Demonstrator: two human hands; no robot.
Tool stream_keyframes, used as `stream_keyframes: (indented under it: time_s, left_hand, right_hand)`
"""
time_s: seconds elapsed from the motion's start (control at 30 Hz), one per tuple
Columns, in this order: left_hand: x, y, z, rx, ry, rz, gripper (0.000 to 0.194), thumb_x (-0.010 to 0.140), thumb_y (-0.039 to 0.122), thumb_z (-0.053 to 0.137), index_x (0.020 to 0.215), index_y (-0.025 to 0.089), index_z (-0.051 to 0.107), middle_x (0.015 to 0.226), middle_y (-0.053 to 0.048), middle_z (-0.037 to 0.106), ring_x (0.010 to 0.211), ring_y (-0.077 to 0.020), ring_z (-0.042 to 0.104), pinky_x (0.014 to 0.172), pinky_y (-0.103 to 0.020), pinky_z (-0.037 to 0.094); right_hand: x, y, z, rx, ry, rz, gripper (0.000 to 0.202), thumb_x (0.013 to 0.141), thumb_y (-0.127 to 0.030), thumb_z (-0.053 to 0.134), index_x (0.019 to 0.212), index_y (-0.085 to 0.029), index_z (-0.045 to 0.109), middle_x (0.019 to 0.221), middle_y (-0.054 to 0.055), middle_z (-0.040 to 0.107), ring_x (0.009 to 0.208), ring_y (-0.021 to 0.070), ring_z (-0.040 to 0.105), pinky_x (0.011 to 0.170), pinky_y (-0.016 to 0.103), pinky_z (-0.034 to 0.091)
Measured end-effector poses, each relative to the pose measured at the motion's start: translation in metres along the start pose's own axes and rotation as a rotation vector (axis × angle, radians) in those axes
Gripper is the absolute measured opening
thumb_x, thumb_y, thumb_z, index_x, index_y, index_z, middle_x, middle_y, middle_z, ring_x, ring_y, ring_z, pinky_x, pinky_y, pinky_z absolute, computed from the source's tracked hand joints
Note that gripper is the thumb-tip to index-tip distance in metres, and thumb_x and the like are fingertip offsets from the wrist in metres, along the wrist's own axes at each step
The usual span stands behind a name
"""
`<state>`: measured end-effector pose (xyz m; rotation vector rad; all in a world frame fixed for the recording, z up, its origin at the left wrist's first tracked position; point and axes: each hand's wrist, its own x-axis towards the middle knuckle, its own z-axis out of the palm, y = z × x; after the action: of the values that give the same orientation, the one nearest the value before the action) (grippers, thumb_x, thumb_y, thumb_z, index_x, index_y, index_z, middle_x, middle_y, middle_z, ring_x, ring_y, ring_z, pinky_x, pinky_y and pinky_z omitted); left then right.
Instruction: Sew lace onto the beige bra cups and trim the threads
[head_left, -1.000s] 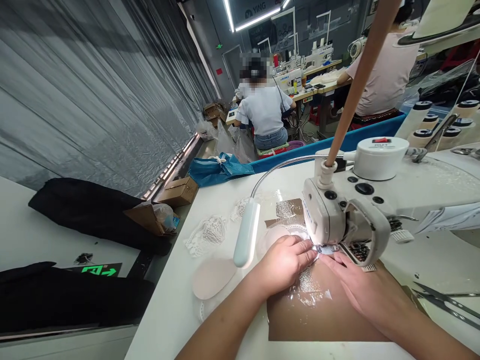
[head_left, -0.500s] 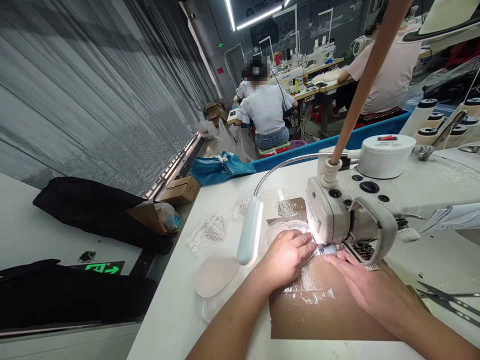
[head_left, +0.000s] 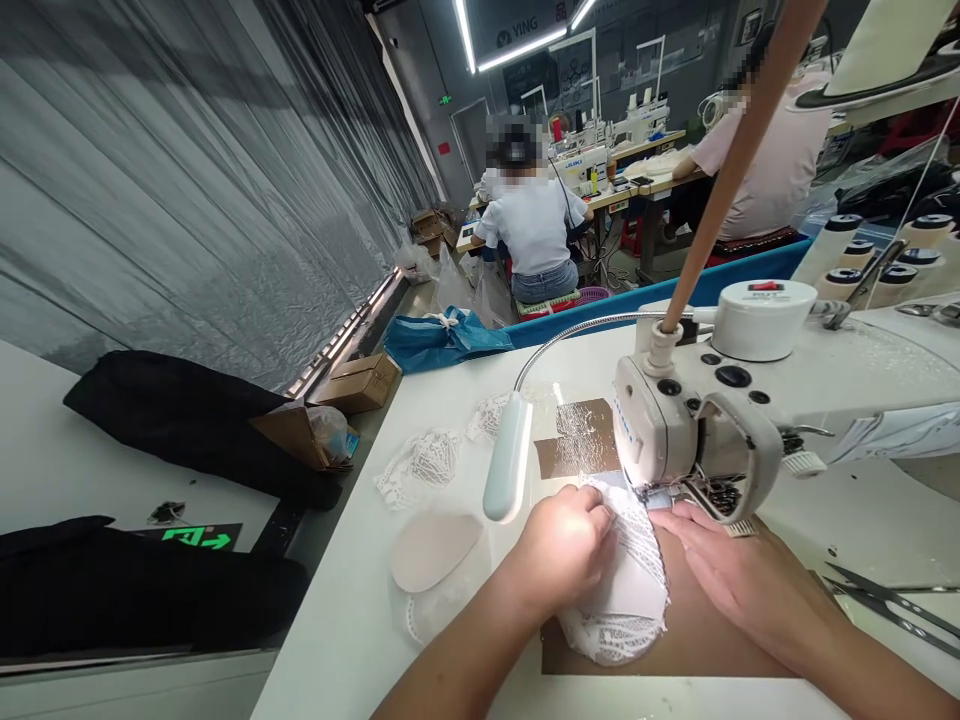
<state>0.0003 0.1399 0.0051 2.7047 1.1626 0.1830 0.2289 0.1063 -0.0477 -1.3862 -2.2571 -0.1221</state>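
A white lace-edged cup piece (head_left: 626, 590) lies on the brown sheet (head_left: 720, 630) in front of the sewing machine head (head_left: 652, 430). My left hand (head_left: 570, 540) is closed on its left edge, with fingers curled under and partly hidden. My right hand (head_left: 720, 560) rests on the brown sheet right of the piece, fingers stretched toward the needle area. The upper tip of the piece reaches close to the presser foot, where detail is too small to tell. A lit lamp (head_left: 506, 460) hangs left of the machine.
Lace pieces (head_left: 420, 465) and a beige oval cup (head_left: 436, 552) lie on the white table (head_left: 337, 600) at left. Scissors (head_left: 892, 605) lie at right. Thread cones (head_left: 836, 245) stand behind. Two seated people (head_left: 532, 235) (head_left: 780, 150) are farther back.
The white piece now lies nearer to me, spread below the needle area. My left hand has moved slightly down and left and curled its fingers. The view has shifted slightly.
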Motion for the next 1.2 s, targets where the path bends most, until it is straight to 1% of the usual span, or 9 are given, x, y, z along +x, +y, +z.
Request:
stream_keyframes:
  time_s: [0.1,0.2,0.3,0.43,0.6,0.77,0.87,1.03,1.2]
  left_hand:
    - [0.003,0.002,0.008,-0.051,0.05,0.049,0.023,0.092,0.023,0.049,0.1,0.014,0.068,0.105,-0.009,0.067,0.089,-0.0228,0.059,0.08,-0.035,0.052]
    - [0.005,0.004,0.015,-0.083,0.079,0.117,0.027,0.093,0.026,0.049,0.112,0.015,0.065,0.124,-0.008,0.064,0.097,-0.0242,0.057,0.087,-0.038,0.051]
    - [0.006,0.005,0.019,-0.058,0.073,0.139,0.033,0.093,0.029,0.049,0.121,0.015,0.061,0.13,-0.008,0.062,0.098,-0.0256,0.055,0.085,-0.04,0.05]
    - [0.006,0.007,0.02,-0.012,0.077,0.154,0.039,0.093,0.032,0.048,0.126,0.015,0.057,0.131,-0.009,0.061,0.096,-0.0269,0.054,0.08,-0.042,0.05]
    - [0.004,0.005,0.016,-0.018,0.103,0.182,0.039,0.095,0.035,0.047,0.126,0.014,0.057,0.129,-0.011,0.06,0.097,-0.0264,0.054,0.082,-0.042,0.05]
    - [0.003,0.001,0.013,-0.062,0.111,0.168,0.03,0.094,0.028,0.046,0.114,0.012,0.062,0.113,-0.012,0.064,0.09,-0.0239,0.056,0.08,-0.038,0.05]
    - [0.002,0.003,0.014,-0.027,0.091,0.155,0.028,0.093,0.025,0.047,0.112,0.013,0.063,0.111,-0.011,0.065,0.088,-0.024,0.056,0.077,-0.038,0.05]
    - [0.001,0.008,0.015,-0.005,0.078,0.196,0.034,0.095,0.029,0.045,0.122,0.012,0.059,0.126,-0.01,0.062,0.093,-0.0247,0.055,0.079,-0.039,0.049]
    - [0.0,0.004,0.016,-0.034,0.053,0.228,0.043,0.095,0.033,0.047,0.131,0.011,0.053,0.134,-0.011,0.058,0.101,-0.0258,0.054,0.086,-0.04,0.049]
  right_hand:
    - [0.001,0.001,-0.003,0.006,-0.087,-0.025,0.045,0.087,-0.014,0.039,0.116,-0.029,0.069,0.095,0.005,0.076,0.071,0.0184,0.07,0.059,0.027,0.054]
    - [0.0,0.001,-0.004,0.035,-0.099,-0.02,0.043,0.089,-0.016,0.037,0.114,-0.03,0.07,0.096,0.005,0.075,0.074,0.0179,0.07,0.061,0.026,0.054]
    - [-0.004,0.0,0.0,0.052,-0.099,-0.001,0.043,0.088,-0.017,0.038,0.114,-0.031,0.069,0.101,0.005,0.074,0.078,0.0183,0.07,0.063,0.026,0.053]
    - [-0.008,-0.001,0.001,0.063,-0.168,0.018,0.043,0.089,-0.016,0.035,0.118,-0.028,0.065,0.102,0.008,0.072,0.069,0.0174,0.067,0.056,0.026,0.049]
    - [-0.01,-0.007,-0.004,0.216,-0.22,-0.069,0.039,0.093,-0.012,0.03,0.111,-0.024,0.063,0.085,0.006,0.065,0.07,0.0188,0.061,0.06,0.029,0.044]
    - [-0.015,-0.013,-0.008,0.345,-0.261,-0.137,0.035,0.092,-0.012,0.032,0.097,-0.025,0.065,0.086,0.006,0.061,0.076,0.0216,0.053,0.067,0.035,0.039]
    - [-0.015,-0.014,-0.009,0.387,-0.287,-0.15,0.031,0.09,-0.012,0.036,0.097,-0.024,0.064,0.083,0.005,0.059,0.074,0.021,0.05,0.066,0.034,0.037]
    - [-0.011,-0.009,-0.005,0.214,-0.224,-0.106,0.033,0.093,-0.013,0.036,0.112,-0.023,0.06,0.085,0.004,0.063,0.073,0.0197,0.058,0.065,0.032,0.038]
    - [-0.005,-0.007,-0.006,0.035,-0.207,-0.088,0.037,0.087,-0.009,0.037,0.113,-0.023,0.06,0.092,0.006,0.068,0.068,0.0172,0.063,0.056,0.028,0.038]
